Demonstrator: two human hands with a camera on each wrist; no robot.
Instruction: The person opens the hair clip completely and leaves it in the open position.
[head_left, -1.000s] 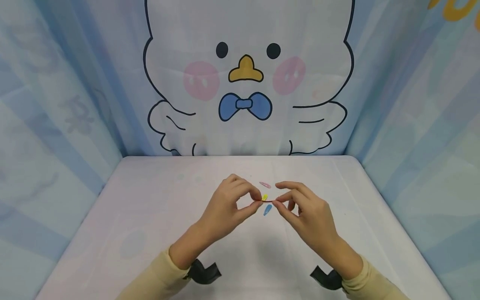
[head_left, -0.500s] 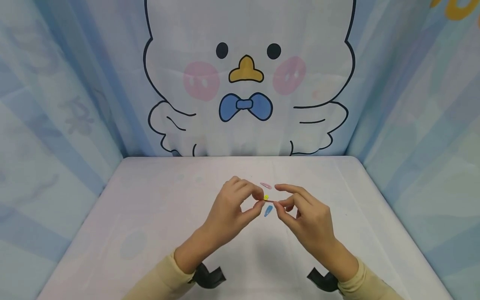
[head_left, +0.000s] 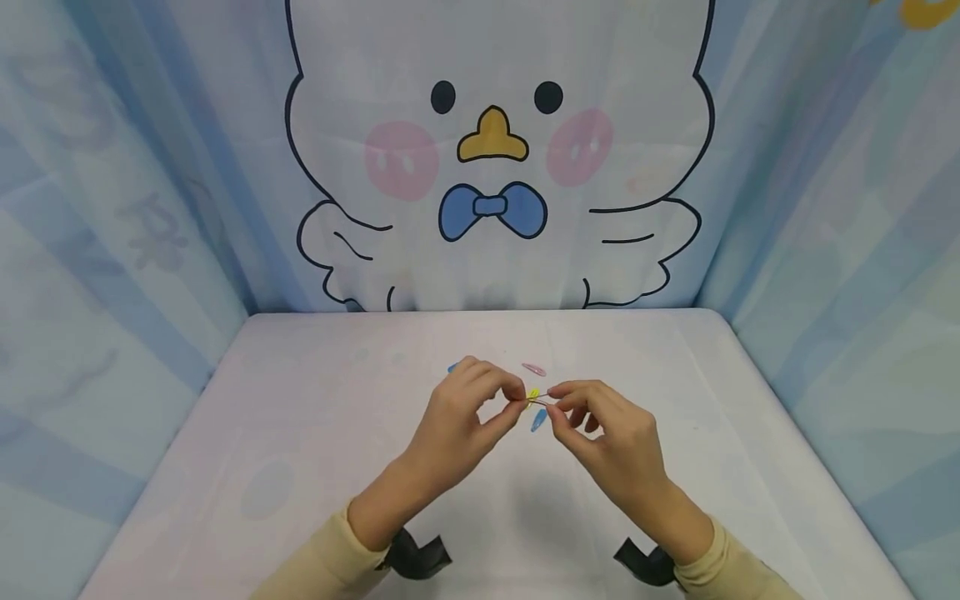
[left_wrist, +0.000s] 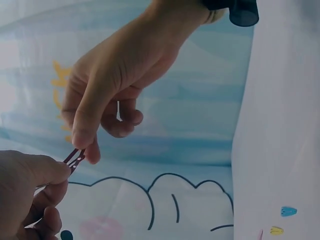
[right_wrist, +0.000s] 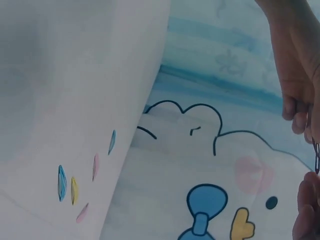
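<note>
The left wrist view has it up close: the dark red hair clip [left_wrist: 76, 162] is between your hands, its strips parted, your left hand [head_left: 468, 412] pinching one end and your right hand [head_left: 618, 442] the other. Over in the right wrist view, two pink clips [right_wrist: 95, 167], two blue clips [right_wrist: 62, 183] and a yellow clip [right_wrist: 75, 191] lie apart, where the head view shows you just one pink; beneath is a pale table [head_left: 337, 417], behind it a cartoon-bird backdrop [head_left: 637, 125].
</note>
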